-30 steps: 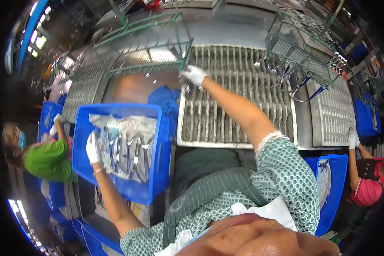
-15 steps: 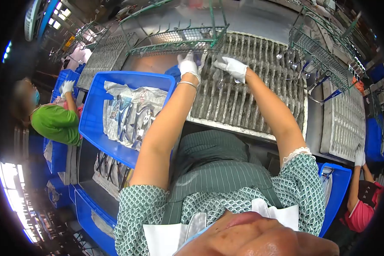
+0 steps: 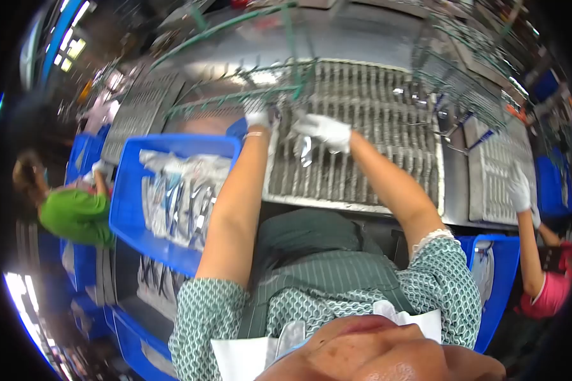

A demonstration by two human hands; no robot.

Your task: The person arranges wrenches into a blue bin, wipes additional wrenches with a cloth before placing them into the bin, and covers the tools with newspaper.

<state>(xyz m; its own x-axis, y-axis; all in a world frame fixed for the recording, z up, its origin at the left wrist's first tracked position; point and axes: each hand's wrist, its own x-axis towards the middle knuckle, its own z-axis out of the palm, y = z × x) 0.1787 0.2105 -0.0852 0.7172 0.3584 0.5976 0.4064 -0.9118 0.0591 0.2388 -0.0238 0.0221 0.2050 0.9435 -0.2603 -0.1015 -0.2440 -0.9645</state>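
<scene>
Just below the right hand [image 3: 326, 131], a ribbed tray [image 3: 362, 181] is seen on the bench [image 3: 362, 41]; leftward of the left hand [image 3: 257, 115], a co-worker [image 3: 76, 217]; neither grip can be told.

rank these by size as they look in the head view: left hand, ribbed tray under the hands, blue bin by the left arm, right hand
1. Ribbed tray
2. Blue bin by the left arm
3. Right hand
4. Left hand, though blur softens its outline
</scene>
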